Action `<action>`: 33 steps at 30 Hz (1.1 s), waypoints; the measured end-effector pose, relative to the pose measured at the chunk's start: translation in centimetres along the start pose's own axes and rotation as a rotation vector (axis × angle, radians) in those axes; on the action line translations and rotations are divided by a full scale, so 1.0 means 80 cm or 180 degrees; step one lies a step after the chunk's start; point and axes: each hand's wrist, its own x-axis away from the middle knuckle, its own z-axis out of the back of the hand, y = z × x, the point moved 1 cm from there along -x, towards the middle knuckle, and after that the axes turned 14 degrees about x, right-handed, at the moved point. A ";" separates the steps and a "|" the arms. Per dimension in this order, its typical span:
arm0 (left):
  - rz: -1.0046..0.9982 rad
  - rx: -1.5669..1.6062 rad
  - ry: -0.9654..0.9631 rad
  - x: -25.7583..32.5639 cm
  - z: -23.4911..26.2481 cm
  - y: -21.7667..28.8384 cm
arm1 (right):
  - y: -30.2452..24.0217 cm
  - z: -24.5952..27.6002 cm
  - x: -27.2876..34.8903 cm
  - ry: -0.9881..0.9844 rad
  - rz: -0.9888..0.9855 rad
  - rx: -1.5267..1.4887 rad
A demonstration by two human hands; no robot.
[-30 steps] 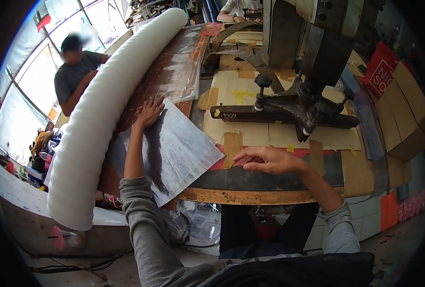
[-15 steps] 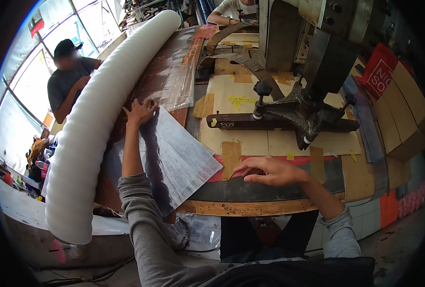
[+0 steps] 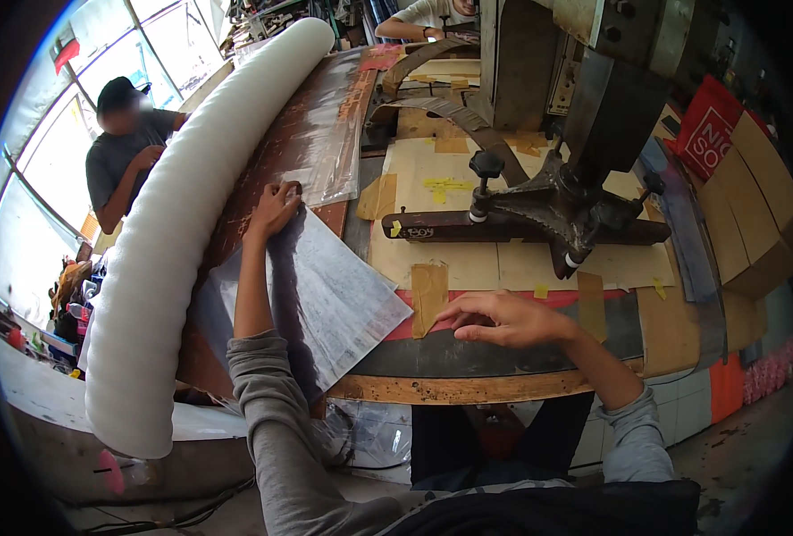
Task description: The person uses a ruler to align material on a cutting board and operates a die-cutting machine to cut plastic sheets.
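My left hand [image 3: 276,210] is at the top corner of a whitish translucent sheet [image 3: 335,286], beside the near edge of a stack of clear plastic sheets [image 3: 325,147]. Its fingers are drawn together; what they pinch, if anything, is hidden. The translucent sheet lies slanted on a brown board, with a dark shadow band along its left part. My right hand [image 3: 508,320] hovers over the front of the worktable with nothing in it, fingers loosely bent and apart. Just beyond it stands a press head with a dark metal bar [image 3: 526,230] above a pale taped board [image 3: 445,265].
A long roll of white foam [image 3: 159,241] runs along the left side. One co-worker [image 3: 128,147] stands beyond the roll; another person [image 3: 427,22] is at the back. An opened cardboard box [image 3: 754,210] and a red bag [image 3: 704,129] sit right. The table has a wooden front edge [image 3: 468,387].
My left hand has shifted slightly right and away from me, and its spread fingers have drawn together. The right hand stays nearly still. The translucent sheet has hardly moved.
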 end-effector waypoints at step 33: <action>-0.1919 0.0587 -0.1194 0.334 -0.100 0.410 | 0.079 0.058 0.479 0.3019 -0.5368 0.3007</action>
